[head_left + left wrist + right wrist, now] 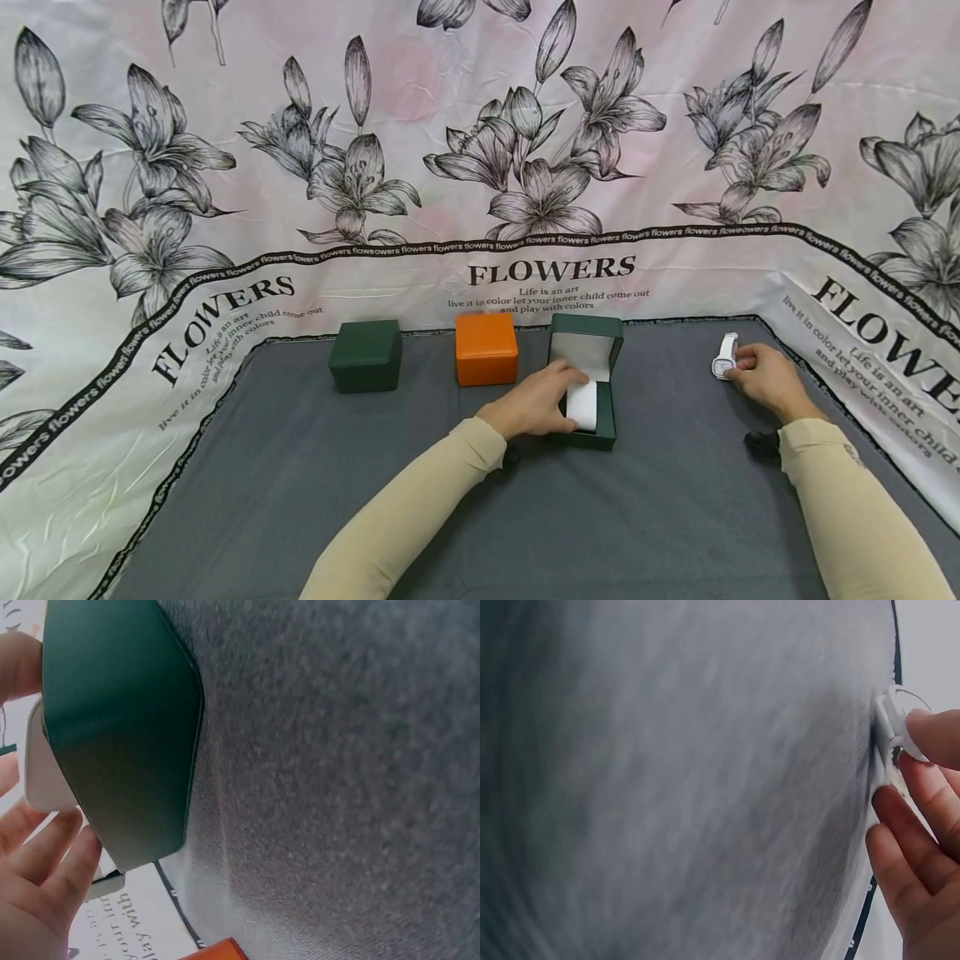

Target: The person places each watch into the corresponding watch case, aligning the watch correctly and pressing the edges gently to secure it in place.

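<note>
A green watch box [606, 435] stands on the grey cloth with its lid up, showing a pale lining. Inside it is a white watch cushion [582, 406]. My left hand [531, 402] grips this cushion between thumb and fingers; in the left wrist view the cushion [46, 765] pokes past the box wall [127, 742]. Off to the right, my right hand [768, 382] pinches a white wristwatch [724, 364] with thumb and fingertips. The right wrist view shows the watch [891, 724] at the cloth, partly covered by the thumb.
An orange box [486, 352] and another green box [366, 357], both with lids down, stand in a row left of the raised-lid box. Behind them hangs a flower-printed curtain [420, 292]; its lower edge borders the grey cloth [300, 500].
</note>
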A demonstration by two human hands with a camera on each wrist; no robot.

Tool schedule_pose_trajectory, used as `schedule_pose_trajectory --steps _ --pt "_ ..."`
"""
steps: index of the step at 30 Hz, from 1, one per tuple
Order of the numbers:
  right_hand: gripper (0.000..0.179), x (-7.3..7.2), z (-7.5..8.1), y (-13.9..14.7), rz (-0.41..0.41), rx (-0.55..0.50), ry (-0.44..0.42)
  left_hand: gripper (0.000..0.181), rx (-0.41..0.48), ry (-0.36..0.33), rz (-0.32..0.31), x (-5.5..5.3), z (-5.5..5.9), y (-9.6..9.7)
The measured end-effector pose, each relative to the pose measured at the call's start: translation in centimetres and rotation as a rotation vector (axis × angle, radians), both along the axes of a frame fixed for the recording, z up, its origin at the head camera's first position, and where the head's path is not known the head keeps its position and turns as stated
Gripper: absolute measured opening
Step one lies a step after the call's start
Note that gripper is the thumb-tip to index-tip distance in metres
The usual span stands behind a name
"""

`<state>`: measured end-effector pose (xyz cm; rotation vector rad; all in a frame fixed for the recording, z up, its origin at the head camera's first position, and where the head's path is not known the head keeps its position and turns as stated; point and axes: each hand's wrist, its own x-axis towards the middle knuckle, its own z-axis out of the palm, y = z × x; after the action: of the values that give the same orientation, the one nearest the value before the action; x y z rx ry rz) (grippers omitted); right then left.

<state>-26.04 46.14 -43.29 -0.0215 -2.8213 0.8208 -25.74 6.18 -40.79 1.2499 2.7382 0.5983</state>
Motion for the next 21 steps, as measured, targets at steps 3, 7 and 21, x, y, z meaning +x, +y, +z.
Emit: schedule_pose_trajectory --steps 3,7,21 --pt "0.03 0.3 0.1 -0.5 0.013 -0.018 0.021 0.065 0.024 0.029 -0.018 0.4 0.0 -0.1" --pt "0.025 0.7 0.1 -1.3 0.021 -0.037 0.064 0.064 0.07 0.075 -0.034 0.8 -0.2 -0.3" --pt "0.024 2.8 2.2 -7.5 0.072 -0.135 0.147 0.063 0.265 0.106 -0.033 1.2 -1.4 -0.7"
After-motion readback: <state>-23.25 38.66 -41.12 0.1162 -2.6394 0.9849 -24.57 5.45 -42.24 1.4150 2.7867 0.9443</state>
